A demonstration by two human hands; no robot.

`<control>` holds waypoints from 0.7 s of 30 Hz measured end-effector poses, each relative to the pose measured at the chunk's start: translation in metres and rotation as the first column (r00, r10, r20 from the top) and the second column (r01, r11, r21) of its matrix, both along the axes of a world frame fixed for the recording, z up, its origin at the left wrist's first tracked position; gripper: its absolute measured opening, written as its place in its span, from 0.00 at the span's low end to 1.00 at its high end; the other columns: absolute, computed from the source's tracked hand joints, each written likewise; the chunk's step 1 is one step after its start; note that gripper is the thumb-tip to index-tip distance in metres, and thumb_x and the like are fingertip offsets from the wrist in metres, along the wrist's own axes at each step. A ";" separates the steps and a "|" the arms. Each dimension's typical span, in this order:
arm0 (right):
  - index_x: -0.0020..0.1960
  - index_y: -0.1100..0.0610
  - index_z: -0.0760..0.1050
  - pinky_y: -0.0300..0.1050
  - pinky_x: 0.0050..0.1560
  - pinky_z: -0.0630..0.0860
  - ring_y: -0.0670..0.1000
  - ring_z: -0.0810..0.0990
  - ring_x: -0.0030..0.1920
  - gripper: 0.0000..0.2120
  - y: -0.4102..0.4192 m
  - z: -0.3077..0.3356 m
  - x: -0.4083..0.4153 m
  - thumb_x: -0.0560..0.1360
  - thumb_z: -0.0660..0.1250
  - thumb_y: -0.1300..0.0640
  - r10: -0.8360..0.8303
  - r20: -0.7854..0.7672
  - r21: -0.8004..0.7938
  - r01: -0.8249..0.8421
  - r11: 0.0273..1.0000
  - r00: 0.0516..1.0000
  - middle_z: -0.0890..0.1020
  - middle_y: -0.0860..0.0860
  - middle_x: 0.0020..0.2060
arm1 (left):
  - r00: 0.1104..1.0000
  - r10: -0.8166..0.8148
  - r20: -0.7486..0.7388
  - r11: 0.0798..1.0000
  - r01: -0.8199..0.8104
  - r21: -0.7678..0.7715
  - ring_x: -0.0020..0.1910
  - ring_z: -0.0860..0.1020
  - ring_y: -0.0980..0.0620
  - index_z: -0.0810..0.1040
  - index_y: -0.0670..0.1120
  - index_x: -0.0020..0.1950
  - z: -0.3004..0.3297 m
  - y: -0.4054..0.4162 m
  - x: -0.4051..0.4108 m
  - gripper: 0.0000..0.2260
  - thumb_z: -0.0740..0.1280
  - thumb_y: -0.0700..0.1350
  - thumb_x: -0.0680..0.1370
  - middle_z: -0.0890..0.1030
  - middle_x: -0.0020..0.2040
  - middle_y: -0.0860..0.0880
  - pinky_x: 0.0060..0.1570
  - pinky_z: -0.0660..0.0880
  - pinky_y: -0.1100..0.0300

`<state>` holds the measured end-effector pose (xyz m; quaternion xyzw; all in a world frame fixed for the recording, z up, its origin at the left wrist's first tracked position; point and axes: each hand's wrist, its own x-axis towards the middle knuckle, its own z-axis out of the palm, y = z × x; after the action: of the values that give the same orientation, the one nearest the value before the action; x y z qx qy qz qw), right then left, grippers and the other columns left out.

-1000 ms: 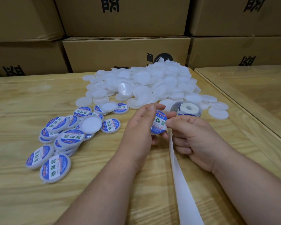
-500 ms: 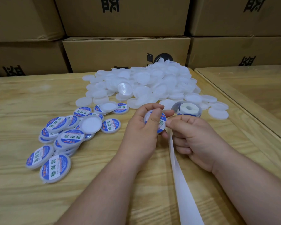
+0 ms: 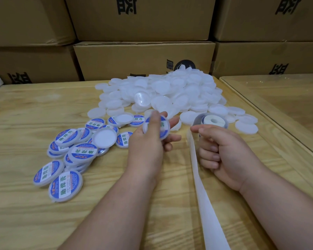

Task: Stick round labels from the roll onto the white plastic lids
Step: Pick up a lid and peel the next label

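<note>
Holding a labelled lid above the table, my left hand has its thumb pressed across the blue label and its fingers curled behind the rim; the thumb is blurred, so I cannot tell how firmly it presses. My right hand sits well apart from the lid, its fingers curled into the palm, with index and thumb pointing left at the top of the white strip. Whether they pinch the strip I cannot tell. The strip runs from beside that hand down to the bottom edge of the view. The roll lies flat on the table just behind my right hand, white core up. Behind both hands is the heap of bare lids. To the left lies the labelled pile, blue labels up, with two lids among them lying unlabelled side up. Boxes are stacked along the far edge
</note>
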<state>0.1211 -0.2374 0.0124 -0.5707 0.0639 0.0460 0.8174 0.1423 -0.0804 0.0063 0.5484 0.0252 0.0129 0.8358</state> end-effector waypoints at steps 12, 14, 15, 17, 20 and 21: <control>0.49 0.59 0.79 0.36 0.19 0.56 0.44 0.58 0.22 0.06 0.000 0.001 -0.001 0.80 0.63 0.61 -0.014 0.001 -0.022 0.014 1.000 1.000 0.60 0.48 0.26 | 0.955 0.158 -0.251 0.861 -0.258 -0.438 0.26 0.70 0.56 0.74 0.44 0.65 0.003 0.014 0.015 0.15 0.61 0.53 0.85 0.86 0.39 0.52 0.25 0.68 0.64; 0.49 0.59 0.80 0.36 0.19 0.56 0.45 0.58 0.22 0.07 0.000 0.001 0.000 0.80 0.63 0.61 -0.014 0.003 -0.024 0.014 1.000 1.000 0.60 0.48 0.26 | 0.948 0.144 -0.285 0.836 -0.271 -0.478 0.28 0.71 0.57 0.75 0.45 0.62 0.003 0.018 0.017 0.12 0.61 0.52 0.85 0.87 0.46 0.53 0.27 0.68 0.65; 0.49 0.59 0.80 0.36 0.19 0.57 0.45 0.58 0.22 0.07 0.000 0.001 0.000 0.80 0.63 0.61 -0.014 0.004 -0.024 0.014 1.000 1.000 0.60 0.48 0.26 | 0.945 0.136 -0.297 0.825 -0.274 -0.493 0.29 0.72 0.58 0.76 0.45 0.60 0.003 0.020 0.017 0.12 0.61 0.52 0.85 0.87 0.49 0.54 0.28 0.68 0.65; 0.48 0.59 0.80 0.36 0.19 0.57 0.45 0.58 0.22 0.07 0.000 0.001 0.000 0.80 0.63 0.61 -0.013 0.006 -0.021 0.013 1.000 1.000 0.60 0.48 0.26 | 0.942 0.126 -0.312 0.808 -0.280 -0.518 0.31 0.73 0.58 0.78 0.45 0.58 0.004 0.022 0.018 0.11 0.62 0.51 0.85 0.87 0.55 0.54 0.30 0.68 0.65; 0.48 0.59 0.79 0.36 0.19 0.57 0.44 0.58 0.22 0.06 0.001 0.001 -0.001 0.79 0.64 0.61 -0.015 0.005 -0.020 0.015 1.000 1.000 0.60 0.48 0.26 | 0.945 0.117 -0.306 0.776 -0.279 -0.566 0.35 0.77 0.58 0.79 0.43 0.61 0.005 0.025 0.017 0.09 0.65 0.45 0.83 0.86 0.56 0.54 0.31 0.70 0.66; 0.49 0.59 0.79 0.36 0.18 0.57 0.44 0.58 0.22 0.06 0.001 0.001 -0.001 0.79 0.64 0.61 -0.018 0.007 -0.019 0.018 1.000 1.000 0.60 0.48 0.26 | 0.949 0.108 -0.298 0.769 -0.269 -0.579 0.36 0.78 0.58 0.79 0.43 0.62 0.005 0.025 0.017 0.09 0.66 0.42 0.83 0.86 0.56 0.53 0.30 0.70 0.66</control>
<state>0.1201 -0.2368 0.0131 -0.5780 0.0667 0.0362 0.8125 0.1593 -0.0553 0.0117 0.2394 0.1872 0.0200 0.9525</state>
